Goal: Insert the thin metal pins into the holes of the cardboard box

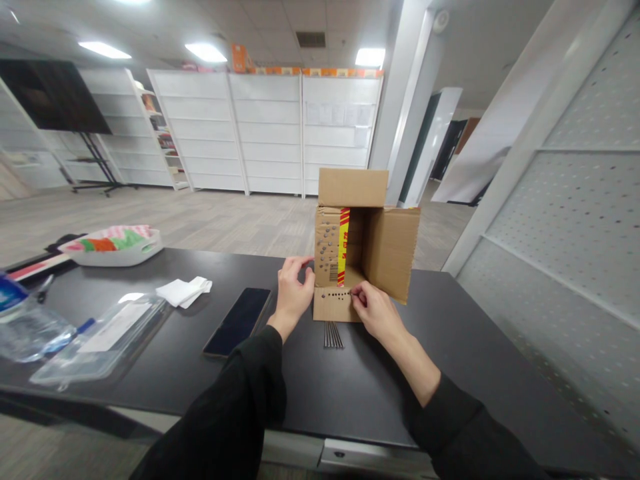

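Note:
An open cardboard box (395,250) stands on the dark table with its opening facing me. Its left flap (327,247) carries several nail heads and a yellow and red tape strip. The lower flap (333,310) has a row of small dark holes. My right hand (373,308) pinches something small, too hidden to name, at the right end of that row. My left hand (295,288) is beside the box's left edge, fingers curved and apart from the thumb, with nothing visible in it. Several nails (333,335) lie side by side just below the lower flap.
A black phone (238,322) lies left of my left hand. Farther left are white tissues (184,291), a clear plastic case (103,341), a water bottle (33,327) and a white basket with colourful cloth (114,255). A perforated panel (570,227) rises at the right.

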`<action>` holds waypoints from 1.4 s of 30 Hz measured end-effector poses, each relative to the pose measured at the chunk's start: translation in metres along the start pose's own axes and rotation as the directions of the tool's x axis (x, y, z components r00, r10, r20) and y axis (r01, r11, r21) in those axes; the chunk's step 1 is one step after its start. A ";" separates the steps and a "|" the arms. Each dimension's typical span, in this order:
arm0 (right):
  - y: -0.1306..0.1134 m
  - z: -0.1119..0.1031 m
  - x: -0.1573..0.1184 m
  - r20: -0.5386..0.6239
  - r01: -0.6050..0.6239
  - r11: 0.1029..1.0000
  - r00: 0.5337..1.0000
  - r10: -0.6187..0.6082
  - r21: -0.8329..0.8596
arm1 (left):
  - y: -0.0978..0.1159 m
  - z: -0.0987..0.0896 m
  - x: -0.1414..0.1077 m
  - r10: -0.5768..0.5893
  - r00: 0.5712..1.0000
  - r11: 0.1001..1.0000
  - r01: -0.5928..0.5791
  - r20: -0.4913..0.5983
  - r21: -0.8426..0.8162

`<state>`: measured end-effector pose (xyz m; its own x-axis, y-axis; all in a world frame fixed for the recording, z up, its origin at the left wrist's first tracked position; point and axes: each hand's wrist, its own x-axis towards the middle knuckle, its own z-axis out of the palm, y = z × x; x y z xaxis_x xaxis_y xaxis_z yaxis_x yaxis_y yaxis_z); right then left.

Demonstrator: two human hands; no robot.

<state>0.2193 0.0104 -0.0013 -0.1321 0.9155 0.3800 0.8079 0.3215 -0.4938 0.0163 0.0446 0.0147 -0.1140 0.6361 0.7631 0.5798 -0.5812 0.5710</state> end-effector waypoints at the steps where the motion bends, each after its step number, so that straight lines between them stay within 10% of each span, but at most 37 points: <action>1: 0.000 0.000 0.000 -0.001 -0.001 1.000 1.000 0.001 -0.002 | 0.000 0.000 0.000 -0.001 1.000 1.000 0.001 0.002 0.002; 42: -0.007 -0.005 -0.002 -0.091 0.025 0.997 0.996 -0.018 0.073 | 0.002 0.000 0.000 -0.031 0.999 0.999 0.031 0.018 0.008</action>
<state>0.2165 0.0053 0.0060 -0.0940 0.8837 0.4585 0.7600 0.3612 -0.5403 0.0173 0.0431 0.0163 -0.1174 0.6632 0.7392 0.5827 -0.5568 0.5920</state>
